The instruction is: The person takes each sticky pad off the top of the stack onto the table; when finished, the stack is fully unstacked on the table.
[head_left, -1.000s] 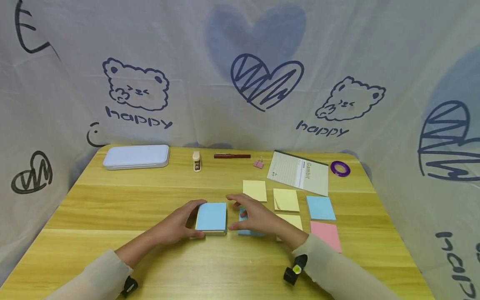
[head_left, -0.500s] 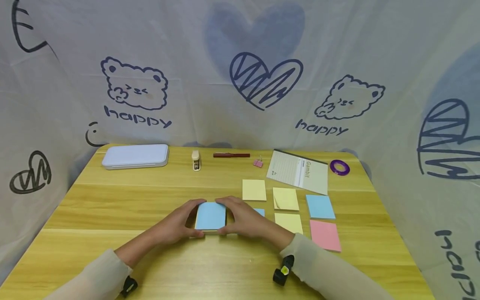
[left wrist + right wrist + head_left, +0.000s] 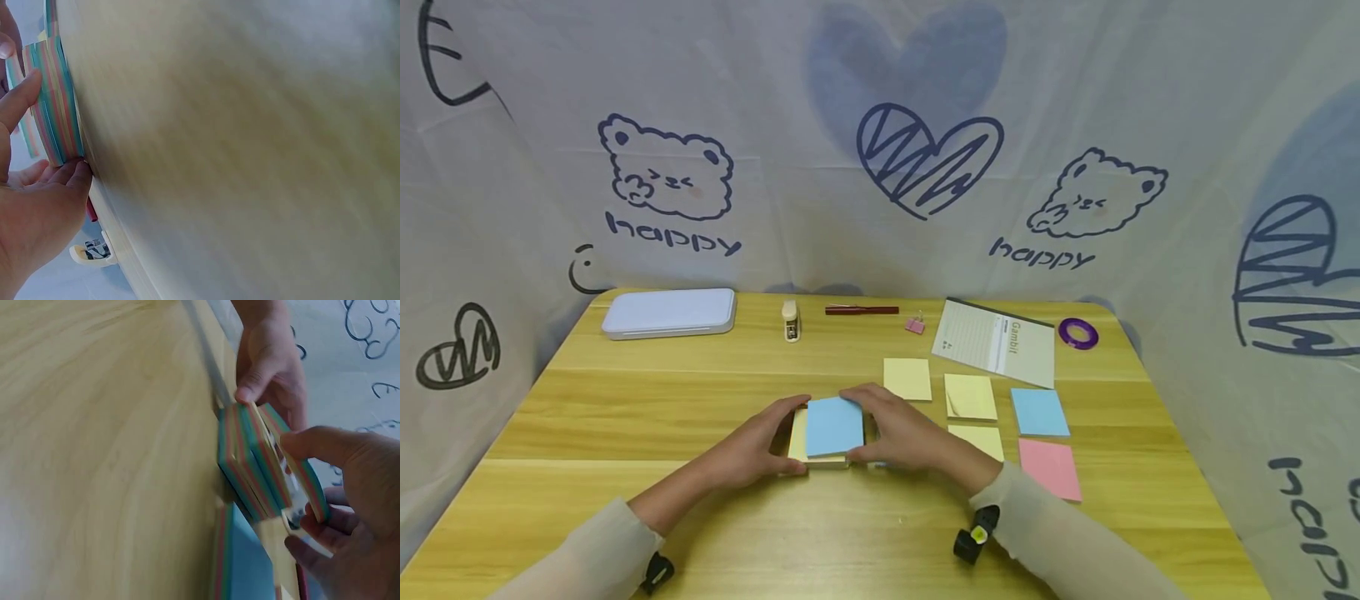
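My left hand (image 3: 752, 442) grips the left side of a stack of sticky notes (image 3: 798, 439) on the wooden table (image 3: 625, 417), thumb at the near edge and fingers at the far one. My right hand (image 3: 901, 433) pinches a blue-topped pad (image 3: 835, 425) between thumb and fingers, holding it over the stack and set off to the right, so that a pale yellow strip shows beneath. In the right wrist view this pad tilts, with a gap between it and the stack that widens towards one end; the sides of both are striped green, pink and yellow. Another blue pad (image 3: 250, 562) lies just beside the stack, mostly hidden under my right hand in the head view. Right of that hand are a creased yellow pad (image 3: 970, 397), a light blue pad (image 3: 1040, 412) and a pink pad (image 3: 1049, 469). Farther back I see a white case (image 3: 668, 313), a small bottle (image 3: 791, 322), a dark red pen (image 3: 861, 310), a pink clip (image 3: 914, 326), a notepad (image 3: 996, 342) and a purple ring (image 3: 1078, 333).
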{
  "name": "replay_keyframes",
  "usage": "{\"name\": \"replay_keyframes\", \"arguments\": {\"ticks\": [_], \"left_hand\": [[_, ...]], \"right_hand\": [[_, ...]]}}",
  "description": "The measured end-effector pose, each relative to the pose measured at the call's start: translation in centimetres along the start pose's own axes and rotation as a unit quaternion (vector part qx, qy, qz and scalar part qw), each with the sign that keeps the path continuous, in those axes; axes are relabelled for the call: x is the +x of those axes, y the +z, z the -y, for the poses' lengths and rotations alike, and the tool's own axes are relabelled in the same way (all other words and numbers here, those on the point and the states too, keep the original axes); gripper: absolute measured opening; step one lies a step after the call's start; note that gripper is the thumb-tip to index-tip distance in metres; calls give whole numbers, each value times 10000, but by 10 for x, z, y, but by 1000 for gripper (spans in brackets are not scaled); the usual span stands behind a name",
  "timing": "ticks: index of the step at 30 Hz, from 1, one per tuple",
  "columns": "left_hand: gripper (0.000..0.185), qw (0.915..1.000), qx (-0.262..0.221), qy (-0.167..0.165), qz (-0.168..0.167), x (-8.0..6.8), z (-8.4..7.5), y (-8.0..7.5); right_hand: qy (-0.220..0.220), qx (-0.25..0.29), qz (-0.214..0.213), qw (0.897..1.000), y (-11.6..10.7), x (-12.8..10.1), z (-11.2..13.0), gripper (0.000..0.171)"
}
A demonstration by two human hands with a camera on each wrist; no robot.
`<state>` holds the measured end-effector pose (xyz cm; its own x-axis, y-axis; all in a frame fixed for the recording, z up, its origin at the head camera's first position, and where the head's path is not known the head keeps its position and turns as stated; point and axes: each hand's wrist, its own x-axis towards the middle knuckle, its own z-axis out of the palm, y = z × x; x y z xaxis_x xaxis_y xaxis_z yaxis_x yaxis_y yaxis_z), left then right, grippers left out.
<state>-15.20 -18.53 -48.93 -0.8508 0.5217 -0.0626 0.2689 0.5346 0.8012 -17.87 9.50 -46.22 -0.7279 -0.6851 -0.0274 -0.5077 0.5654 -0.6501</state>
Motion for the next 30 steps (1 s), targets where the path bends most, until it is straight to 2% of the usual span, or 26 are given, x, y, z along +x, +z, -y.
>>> {"name": "replay_keyframes", "arguments": {"ticks": [4,7,15,18,22,25,30], "left_hand": [[93,10000,76,23,-30,0,1,1],[91,9998,174,33,-47,1,1,2],[87,9994,309,123,-109,1,-1,2],[87,9994,315,106,-115,1,-2,2],[87,9993,336,87,-115,0,-2,3],[87,9993,359,83,-107,0,-2,2],[87,9992,371,91,-112,0,-2,2]], "right_hand": [[-54,316,-172,9993,-11,-13,-10,82],[68,533,-345,9980,-19,-27,-20,83],[898,789,-940,9884,-43,-82,-52,87],[1030,809,-1214,9839,-53,-107,-66,86],[1204,991,-1604,9747,-67,-141,-89,84],[1644,1053,-1841,9633,-78,-164,-107,87],[2321,759,-2051,9478,-93,-197,-136,91]]}}
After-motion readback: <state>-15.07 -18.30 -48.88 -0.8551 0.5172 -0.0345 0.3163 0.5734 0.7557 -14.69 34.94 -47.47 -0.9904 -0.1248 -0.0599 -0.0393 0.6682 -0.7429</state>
